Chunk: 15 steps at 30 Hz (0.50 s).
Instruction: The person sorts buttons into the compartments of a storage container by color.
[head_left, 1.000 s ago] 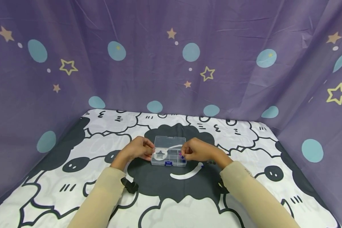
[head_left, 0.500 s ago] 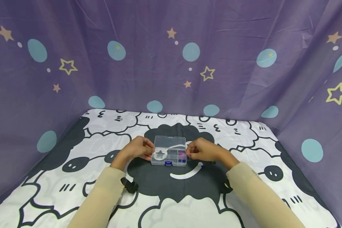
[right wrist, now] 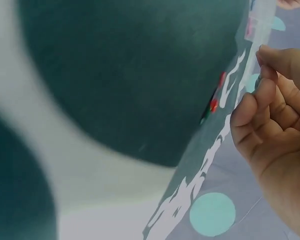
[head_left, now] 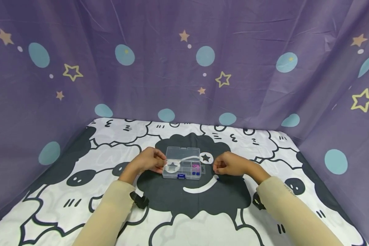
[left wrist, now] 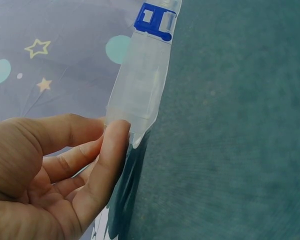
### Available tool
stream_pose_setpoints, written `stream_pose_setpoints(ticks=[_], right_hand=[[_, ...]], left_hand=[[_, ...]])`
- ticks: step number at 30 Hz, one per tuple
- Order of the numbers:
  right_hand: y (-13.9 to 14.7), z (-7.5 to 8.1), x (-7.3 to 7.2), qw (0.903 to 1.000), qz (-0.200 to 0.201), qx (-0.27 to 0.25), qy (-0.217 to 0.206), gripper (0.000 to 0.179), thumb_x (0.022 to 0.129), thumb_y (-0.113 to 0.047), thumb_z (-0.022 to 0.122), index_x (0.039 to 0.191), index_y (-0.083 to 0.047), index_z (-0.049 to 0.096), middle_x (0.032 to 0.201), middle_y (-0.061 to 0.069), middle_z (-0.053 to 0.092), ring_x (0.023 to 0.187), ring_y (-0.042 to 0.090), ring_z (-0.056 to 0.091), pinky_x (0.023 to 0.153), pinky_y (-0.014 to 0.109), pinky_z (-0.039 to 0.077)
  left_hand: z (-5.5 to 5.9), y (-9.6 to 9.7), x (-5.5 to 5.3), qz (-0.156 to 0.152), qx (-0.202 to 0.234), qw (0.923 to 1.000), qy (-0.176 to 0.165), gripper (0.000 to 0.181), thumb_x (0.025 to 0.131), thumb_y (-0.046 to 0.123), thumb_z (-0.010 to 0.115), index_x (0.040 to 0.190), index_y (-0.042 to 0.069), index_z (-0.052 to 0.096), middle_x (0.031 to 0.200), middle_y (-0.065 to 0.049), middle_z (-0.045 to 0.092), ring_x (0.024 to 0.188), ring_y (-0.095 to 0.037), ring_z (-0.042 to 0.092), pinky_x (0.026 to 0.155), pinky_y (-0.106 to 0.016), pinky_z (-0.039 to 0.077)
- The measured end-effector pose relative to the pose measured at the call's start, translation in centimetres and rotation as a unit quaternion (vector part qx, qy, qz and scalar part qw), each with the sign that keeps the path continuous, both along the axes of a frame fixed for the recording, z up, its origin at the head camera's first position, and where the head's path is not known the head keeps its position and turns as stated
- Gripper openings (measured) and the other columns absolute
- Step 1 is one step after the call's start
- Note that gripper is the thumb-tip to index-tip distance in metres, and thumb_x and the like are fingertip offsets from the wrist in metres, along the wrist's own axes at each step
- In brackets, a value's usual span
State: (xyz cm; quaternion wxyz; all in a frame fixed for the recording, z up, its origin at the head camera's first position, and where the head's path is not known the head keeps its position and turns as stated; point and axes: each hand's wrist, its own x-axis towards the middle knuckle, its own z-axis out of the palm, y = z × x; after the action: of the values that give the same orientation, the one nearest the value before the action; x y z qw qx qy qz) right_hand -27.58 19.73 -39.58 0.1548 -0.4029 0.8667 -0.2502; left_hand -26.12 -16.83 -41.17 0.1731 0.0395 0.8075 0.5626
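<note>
Sleeves (head_left: 110,208) of pale beige are nearest my head camera, one on each forearm, with a black wrist camera (head_left: 139,200) at the left cuff. Just on the near side of the right hand (head_left: 231,164), I make out a small blue piece (head_left: 217,178) on the cloth. My right wrist view adds red and green bits (right wrist: 213,106) lying off to that hand's side; they are too blurred for me to name. The right hand is apart from the box, its fingers curled and fingertips drawn together; I cannot tell whether something tiny is pinched between them.

The left hand (head_left: 149,160) grips the near-hand end of a clear plastic compartment box (head_left: 170,175) between thumb and fingers. The box sits on the cloth between both hands, touching the left. Its blue latch (head_left: 181,176) is on the side toward me, and its clear lid (head_left: 182,152) is open on the far side. At the end toward the right hand, pink beads (head_left: 196,166) lie beyond blue beads (head_left: 195,173).

Under everything spreads a black-and-white cartoon-print cloth (head_left: 203,225). Past both hands, a purple curtain (head_left: 160,89) with stars and teal ovals rises at the back.
</note>
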Motion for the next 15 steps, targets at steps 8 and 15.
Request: stream_pose_setpoints(ticks=[8,15], right_hand=[[1.3,-0.6,0.2,0.9995,0.009,0.025,-0.016,0.007,0.09,-0.01,0.077,0.088,-0.016,0.073,0.073,-0.013,0.063,0.065,0.003,0.057,0.059,0.022,0.051],[1.6,-0.9,0.6,0.9994,0.012,0.024,-0.019,0.007,0.091,-0.011,0.077,0.089,-0.016,0.072,0.073,-0.012,0.062,0.065,0.003,0.056,0.06,0.022,0.052]], left_hand=[[0.1,0.0,0.0,-0.004,0.004,1.0,0.0,0.022,0.094,-0.004,0.069,0.113,-0.013,0.064,0.09,-0.017,0.065,0.067,-0.019,0.068,0.064,-0.035,0.065],[-0.1,0.0,0.0,-0.006,0.0,1.0,0.001,0.021,0.094,-0.004,0.068,0.113,-0.013,0.064,0.091,-0.017,0.065,0.068,-0.02,0.068,0.064,-0.035,0.065]])
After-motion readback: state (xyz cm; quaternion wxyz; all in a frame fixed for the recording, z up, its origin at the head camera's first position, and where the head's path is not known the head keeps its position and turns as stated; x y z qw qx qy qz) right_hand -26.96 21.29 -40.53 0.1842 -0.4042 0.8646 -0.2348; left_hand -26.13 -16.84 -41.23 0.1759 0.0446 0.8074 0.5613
